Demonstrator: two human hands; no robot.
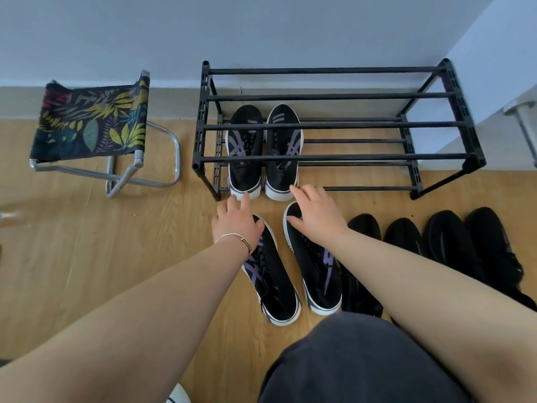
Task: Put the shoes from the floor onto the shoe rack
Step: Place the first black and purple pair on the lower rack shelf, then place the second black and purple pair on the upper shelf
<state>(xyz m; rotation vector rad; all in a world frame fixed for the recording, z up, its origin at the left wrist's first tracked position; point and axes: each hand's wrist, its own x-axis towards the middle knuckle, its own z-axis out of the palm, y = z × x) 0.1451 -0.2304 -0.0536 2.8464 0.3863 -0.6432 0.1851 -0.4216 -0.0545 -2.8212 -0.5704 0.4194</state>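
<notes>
From the head view, a black rack made of thin round bars is standing by the wall, and two black cloth shoes with purple stripes are sitting at the left end of its bottom shelf. Two more striped shoes are lying on the smooth wooden floor. The left hand and right hand are reaching over their toes with fingers spread wide, holding nothing. Four soft, plain black shoes are waiting beside them.

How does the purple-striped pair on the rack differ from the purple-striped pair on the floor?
The rack pair sits on the lower tier, side by side and parallel; the floor pair lies on the wood floor, angled and slightly splayed. Nothing covers the rack pair, while the left hand and right hand overlap the floor pair's toes. Both are black with purple stripes and white soles.
</notes>
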